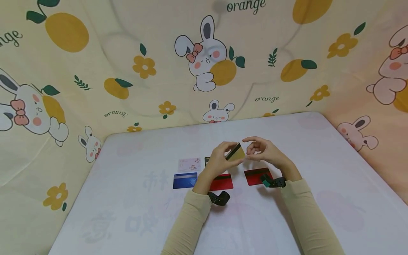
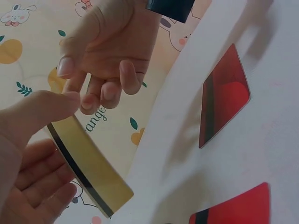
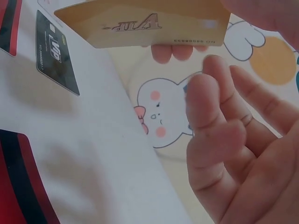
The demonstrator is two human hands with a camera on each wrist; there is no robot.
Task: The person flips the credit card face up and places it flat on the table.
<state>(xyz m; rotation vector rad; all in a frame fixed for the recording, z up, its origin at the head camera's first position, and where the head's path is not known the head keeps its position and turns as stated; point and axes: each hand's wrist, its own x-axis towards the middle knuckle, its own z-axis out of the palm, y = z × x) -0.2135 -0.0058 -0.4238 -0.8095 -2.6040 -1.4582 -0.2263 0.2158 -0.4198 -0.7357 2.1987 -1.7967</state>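
Raised over the table, a gold card [image 1: 236, 153] with a black stripe is pinched by my left hand [image 1: 220, 156], the thumb on one face and the fingers behind. Its other face, in the right wrist view, carries VIP lettering and a number. Close beside it, my right hand [image 1: 266, 153] has loosely bent fingers spread apart, its thumb near the card's edge. One red card [image 1: 257, 176] with a dark stripe lies below the right hand. Another red card [image 1: 222, 182] lies under the left wrist, and a black VIP card [image 3: 55, 53] is partly hidden behind the left hand.
A blue card [image 1: 185, 180] and a pale pink patterned card [image 1: 189, 164] lie left of the hands on the white table [image 1: 127, 198]. Behind stands a cream cloth backdrop [image 1: 159, 42] with rabbits and oranges. Dark straps with cameras [image 1: 219, 198] sit at the wrists.
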